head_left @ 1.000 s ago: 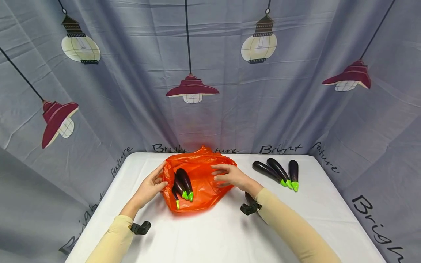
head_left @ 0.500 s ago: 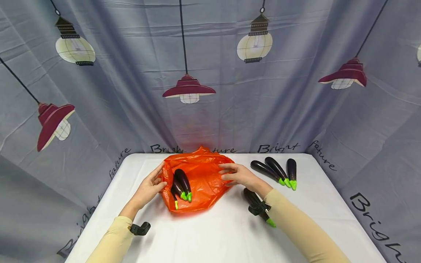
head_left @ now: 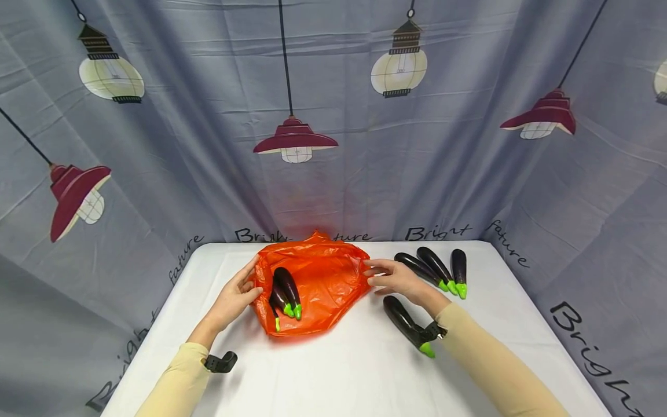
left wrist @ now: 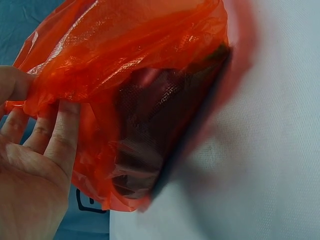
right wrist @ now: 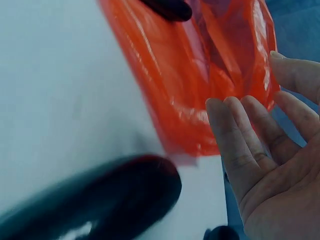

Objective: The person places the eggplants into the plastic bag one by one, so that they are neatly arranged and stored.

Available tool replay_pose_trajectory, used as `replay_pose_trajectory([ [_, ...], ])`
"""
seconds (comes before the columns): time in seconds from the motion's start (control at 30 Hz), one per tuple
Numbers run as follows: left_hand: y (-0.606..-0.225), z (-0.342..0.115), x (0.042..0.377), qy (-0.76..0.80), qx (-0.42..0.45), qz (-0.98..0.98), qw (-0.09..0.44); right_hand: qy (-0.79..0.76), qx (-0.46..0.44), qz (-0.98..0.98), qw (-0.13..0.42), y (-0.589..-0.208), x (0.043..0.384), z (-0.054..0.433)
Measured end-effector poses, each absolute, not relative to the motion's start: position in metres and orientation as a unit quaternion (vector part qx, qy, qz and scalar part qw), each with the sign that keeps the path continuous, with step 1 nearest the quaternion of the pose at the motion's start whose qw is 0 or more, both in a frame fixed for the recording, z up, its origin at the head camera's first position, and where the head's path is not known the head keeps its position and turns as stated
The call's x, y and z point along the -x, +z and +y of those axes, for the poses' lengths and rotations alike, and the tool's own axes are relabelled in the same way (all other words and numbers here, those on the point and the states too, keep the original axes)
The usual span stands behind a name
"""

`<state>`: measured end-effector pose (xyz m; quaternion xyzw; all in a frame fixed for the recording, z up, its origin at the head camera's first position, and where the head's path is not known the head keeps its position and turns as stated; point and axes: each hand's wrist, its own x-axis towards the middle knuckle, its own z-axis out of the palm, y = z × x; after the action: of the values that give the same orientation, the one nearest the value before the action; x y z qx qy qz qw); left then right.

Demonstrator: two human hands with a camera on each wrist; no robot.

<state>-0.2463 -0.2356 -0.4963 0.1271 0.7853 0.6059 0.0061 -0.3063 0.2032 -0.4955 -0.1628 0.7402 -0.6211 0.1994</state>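
Note:
My left hand [head_left: 230,302] pinches the left edge of an orange-red plastic bag [head_left: 329,289], thumb on one side and fingers on the other in the left wrist view. The bag's mouth gapes toward me. Inside, at its left, lie several dark eggplants [head_left: 288,289] with green stem ends. At the bag's right edge is my right hand [head_left: 403,281], its fingers loosely extended and holding nothing; whether the fingertips touch the plastic I cannot tell. Below that hand, another eggplant [head_left: 400,315] lies on the white table, partly covered by the black wrist camera.
Three more eggplants [head_left: 438,267] lie together at the back right of the white table [head_left: 323,376], green ends toward me. Behind the table hangs a grey curtain [head_left: 333,191] printed with lamps.
My right hand has moved right, from over the bag's opening to its right edge. The eggplant under the right forearm has come into fuller view. The left hand keeps its hold.

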Motion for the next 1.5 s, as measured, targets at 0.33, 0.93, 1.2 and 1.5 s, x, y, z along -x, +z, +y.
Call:
replay_pose_trajectory([
  [0.33, -0.497, -0.237, 0.247, 0.606, -0.131, 0.785, 0.006, -0.63, 0.112, 0.753, 0.155, -0.502, 0.308, 0.251],
  [0.93, -0.502, -0.238, 0.248, 0.607, -0.136, 0.783, 0.009, -0.614, 0.03, 0.785, 0.072, -0.504, 0.309, 0.32],
  [1.2, -0.5, -0.237, 0.246, 0.617, -0.139, 0.775, 0.013, -0.597, 0.011, 0.801, 0.03, -0.499, 0.311, 0.348],
  [1.5, -0.498, -0.237, 0.247, 0.613, -0.135, 0.778, 0.014, -0.545, -0.019, 0.838, -0.008, -0.5, 0.318, 0.37],
])
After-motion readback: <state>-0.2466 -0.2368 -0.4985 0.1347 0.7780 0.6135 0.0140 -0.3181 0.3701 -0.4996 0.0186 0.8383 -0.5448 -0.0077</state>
